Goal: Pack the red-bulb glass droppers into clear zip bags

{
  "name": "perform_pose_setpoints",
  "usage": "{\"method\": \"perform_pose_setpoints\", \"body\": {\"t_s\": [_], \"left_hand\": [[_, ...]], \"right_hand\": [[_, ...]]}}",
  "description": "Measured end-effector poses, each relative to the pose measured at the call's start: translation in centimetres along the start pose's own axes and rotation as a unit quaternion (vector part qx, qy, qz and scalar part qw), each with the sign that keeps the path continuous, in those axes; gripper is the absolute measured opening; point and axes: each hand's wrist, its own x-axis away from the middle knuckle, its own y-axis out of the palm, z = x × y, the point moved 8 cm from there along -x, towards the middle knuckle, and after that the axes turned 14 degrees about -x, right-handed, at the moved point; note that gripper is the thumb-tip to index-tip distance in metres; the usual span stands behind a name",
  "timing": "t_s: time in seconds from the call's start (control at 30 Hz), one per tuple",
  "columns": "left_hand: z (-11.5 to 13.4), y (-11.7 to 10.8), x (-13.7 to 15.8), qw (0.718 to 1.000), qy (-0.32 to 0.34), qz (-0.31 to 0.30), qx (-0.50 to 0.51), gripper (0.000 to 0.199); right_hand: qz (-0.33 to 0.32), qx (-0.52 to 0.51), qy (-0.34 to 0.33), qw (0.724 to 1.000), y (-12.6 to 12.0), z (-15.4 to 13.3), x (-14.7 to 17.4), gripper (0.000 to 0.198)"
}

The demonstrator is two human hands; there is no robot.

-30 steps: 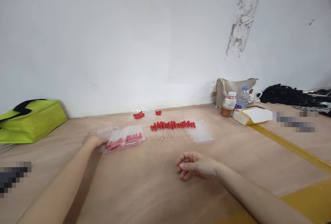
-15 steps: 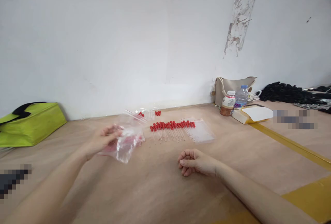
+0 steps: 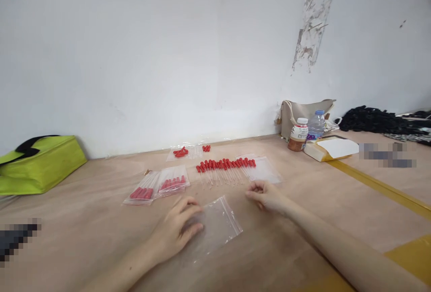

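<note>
A clear zip-lock bag (image 3: 218,222) lies flat on the table, its zip edge to the right. My left hand (image 3: 183,224) rests over the bag's left end, thumb and forefinger apart. Just right of the bag, my right hand (image 3: 267,198) is loosely curled with nothing visible in it. It is near the lower ends of a row of droppers (image 3: 225,166) with red bulbs and thin clear tubes. Under the row's right end is another clear bag (image 3: 264,170). To the left lie filled bags of droppers (image 3: 141,193), (image 3: 173,182), red bulbs toward me.
More red bulbs (image 3: 181,152) and clear tubes lie by the wall. A lime-green bag (image 3: 43,166) sits far left. On the right are a brown-and-white bottle (image 3: 298,134), a clear water bottle (image 3: 316,126), a beige bag (image 3: 289,110), a tissue pack (image 3: 316,150) and black material (image 3: 370,120).
My left hand has brought the clear bag from above the filled bags toward the middle and laid it flat. My right hand has shifted slightly right and away from me.
</note>
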Motion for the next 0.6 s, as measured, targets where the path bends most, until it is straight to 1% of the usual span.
{"method": "perform_pose_setpoints", "body": {"t_s": [0.03, 0.07, 0.1, 0.17, 0.23, 0.33, 0.43, 0.53, 0.6], "left_hand": [[0.4, 0.4, 0.6, 1.0, 0.011, -0.023, 0.01, 0.025], [0.7, 0.7, 1.2, 0.999, 0.017, -0.041, 0.016, 0.028], [0.8, 1.2, 1.7, 0.998, 0.022, -0.055, 0.021, 0.031], [1.0, 2.0, 2.4, 0.996, 0.028, -0.08, 0.029, 0.034], [0.9, 2.5, 2.5, 0.994, 0.038, -0.092, 0.039, 0.036], [0.9, 2.6, 2.2, 0.993, 0.05, -0.099, 0.049, 0.038], [1.0, 2.5, 2.1, 0.99, 0.054, -0.123, 0.043, 0.038], [1.2, 2.4, 2.2, 0.989, 0.064, -0.129, 0.032, 0.037], [1.2, 2.4, 2.3, 0.99, 0.068, -0.119, 0.026, 0.038]], "right_hand": [[0.047, 0.057, -0.03, 0.997, -1.5, -0.8, -0.8, 0.01], [0.093, 0.13, -0.06, 0.985, -3.1, -1.8, -1.7, 0.006], [0.133, 0.214, -0.065, 0.965, -4.5, -2.5, -2.6, 0.004], [0.178, 0.257, -0.052, 0.948, -6.9, -3.3, -4.7, 0.006], [0.194, 0.28, -0.021, 0.94, -8.3, -3.7, -6.7, 0.01], [0.195, 0.295, 0.037, 0.935, -8.8, -3.2, -8.9, 0.012], [0.198, 0.294, 0.07, 0.933, -8.1, -2.4, -10.1, 0.004], [0.204, 0.277, 0.067, 0.937, -7.6, -2.0, -10.7, 0.009], [0.204, 0.256, 0.046, 0.944, -7.5, -2.1, -10.8, 0.015]]}}
